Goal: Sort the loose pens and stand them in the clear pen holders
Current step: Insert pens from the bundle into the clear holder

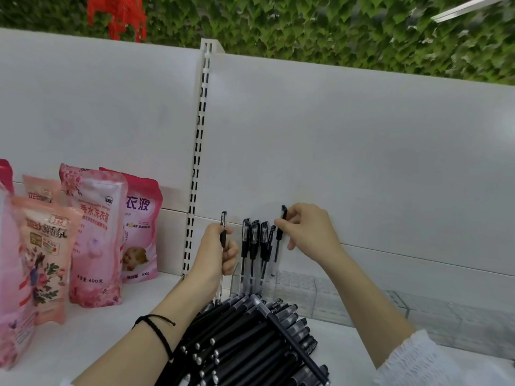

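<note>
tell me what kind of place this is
Most likely a shop shelf being stocked: a white slotted shelving upright, pink laundry detergent pouches, and a pile of identical black pens in front of clear pen holders.

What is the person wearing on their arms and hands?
The left hand is bare, with a thin black cord bracelet looped round the wrist. The right hand is bare too, and a white sleeve with a crinkly texture covers that arm near the elbow. There are no gloves and no rings that show.
</note>
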Available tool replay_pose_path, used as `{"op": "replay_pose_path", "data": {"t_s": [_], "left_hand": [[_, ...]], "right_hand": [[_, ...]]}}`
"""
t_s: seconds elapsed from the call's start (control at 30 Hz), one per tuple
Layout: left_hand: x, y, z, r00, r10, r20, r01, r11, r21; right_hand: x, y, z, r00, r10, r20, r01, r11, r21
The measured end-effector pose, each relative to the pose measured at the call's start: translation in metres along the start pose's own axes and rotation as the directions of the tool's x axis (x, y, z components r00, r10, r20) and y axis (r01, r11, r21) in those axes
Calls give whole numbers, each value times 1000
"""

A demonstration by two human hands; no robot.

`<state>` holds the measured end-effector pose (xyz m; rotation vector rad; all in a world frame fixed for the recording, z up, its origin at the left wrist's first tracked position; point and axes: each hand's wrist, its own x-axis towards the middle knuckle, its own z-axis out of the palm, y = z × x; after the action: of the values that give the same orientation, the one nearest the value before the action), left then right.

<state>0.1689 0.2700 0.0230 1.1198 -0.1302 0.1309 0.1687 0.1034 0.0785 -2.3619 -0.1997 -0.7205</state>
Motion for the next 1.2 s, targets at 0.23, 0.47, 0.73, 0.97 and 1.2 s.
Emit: {"op": "replay_pose_path", "data": {"t_s": [0.23,0.47,0.73,0.97,1.2], "left_hand": [[0,-3,-1,991,102,92,-109,991,78],[2,-3,1,984,-18,175,4,997,78],[-11,-8,4,923,36,382,-88,989,120],[-8,-6,-2,956,124,267,-238,859,453],[-5,-7,-26,892,386,235,-218,-88,972]], "right_hand": [[-1,9,2,977,113,182,-78,978,-193],[-2,-7,-20,942,109,317,-15,958,-286],[-9,-23,-11,954,-21,299,-104,912,396],[-4,-17,-27,966,76,245,-189,857,479],[-1,-9,-41,995,80,55,-90,968,235]]}}
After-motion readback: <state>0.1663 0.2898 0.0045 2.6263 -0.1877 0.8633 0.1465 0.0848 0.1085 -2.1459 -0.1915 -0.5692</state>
